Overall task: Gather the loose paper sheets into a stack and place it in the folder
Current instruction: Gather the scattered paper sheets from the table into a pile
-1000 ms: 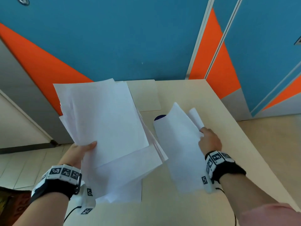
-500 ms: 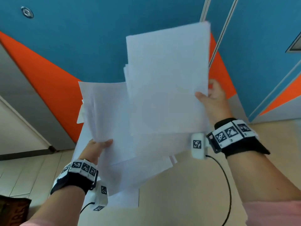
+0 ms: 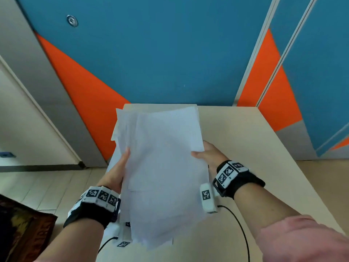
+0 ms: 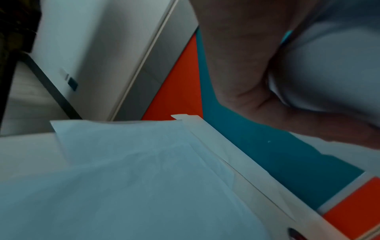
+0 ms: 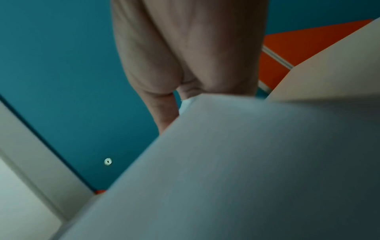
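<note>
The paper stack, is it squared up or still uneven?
Uneven. The paper stack, held by the left hand and right hand, shows staggered corners and edges.

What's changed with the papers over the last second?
The right hand swung its separate bundle up and across onto the left hand's sheets, so both hands now grip one uneven paper stack. The stack is still above the table, not yet squared.

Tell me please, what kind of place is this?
Probably an office or school room with lockers: blue and orange cabinet doors, one with a round lock, behind a pale table, and a tiled floor.
</note>
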`<state>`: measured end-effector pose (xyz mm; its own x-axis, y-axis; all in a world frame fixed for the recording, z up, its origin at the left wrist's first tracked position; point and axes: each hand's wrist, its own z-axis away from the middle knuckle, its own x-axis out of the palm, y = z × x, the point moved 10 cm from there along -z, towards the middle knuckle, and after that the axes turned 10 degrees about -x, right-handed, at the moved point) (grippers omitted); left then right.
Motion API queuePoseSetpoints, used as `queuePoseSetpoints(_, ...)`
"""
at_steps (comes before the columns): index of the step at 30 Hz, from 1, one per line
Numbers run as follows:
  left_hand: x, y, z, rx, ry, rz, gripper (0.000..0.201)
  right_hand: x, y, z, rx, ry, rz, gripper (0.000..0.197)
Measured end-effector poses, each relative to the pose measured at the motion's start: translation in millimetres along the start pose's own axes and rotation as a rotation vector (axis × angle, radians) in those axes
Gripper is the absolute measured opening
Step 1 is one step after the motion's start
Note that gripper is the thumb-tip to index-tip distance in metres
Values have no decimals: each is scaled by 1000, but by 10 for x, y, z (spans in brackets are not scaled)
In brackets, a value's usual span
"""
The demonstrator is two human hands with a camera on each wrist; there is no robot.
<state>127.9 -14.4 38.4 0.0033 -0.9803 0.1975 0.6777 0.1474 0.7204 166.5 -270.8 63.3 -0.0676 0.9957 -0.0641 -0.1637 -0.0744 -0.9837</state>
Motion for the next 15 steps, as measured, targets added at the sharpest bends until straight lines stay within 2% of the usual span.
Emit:
queuePoseSetpoints(3, -329, -39, 21, 3, 158, -94, 64, 354, -72, -88, -28, -53, -15, 44)
queuePoseSetpoints(5, -625, -16, 57, 38, 270, -78, 45, 597, -95, -155, -11, -97, -1, 39)
queuePoseSetpoints(6, -778, -8, 98, 49, 318, -71, 34, 658, -68, -200, 19, -84, 10, 38)
queuePoseSetpoints(8, -1120, -7, 186, 60, 411, -48, 33, 620, 79, -293, 104, 27, 62, 37)
queuePoseSetpoints(9, -1280, -19, 248, 54, 447, -35, 37, 548, 205, -327, 148, 97, 150, 33)
queuePoseSetpoints(11, -1612, -80, 328, 39, 485, 3, 44, 406, 507, -274, 295, 176, 514, 34)
queuePoseSetpoints(13, -1888, -160, 397, 24, 509, 47, 55, 416, 884, -94, 494, 191, 774, 67)
queuePoseSetpoints(15, -2107, -233, 431, 21, 539, 88, 69, 666, 1143, 75, 577, 128, 861, 95)
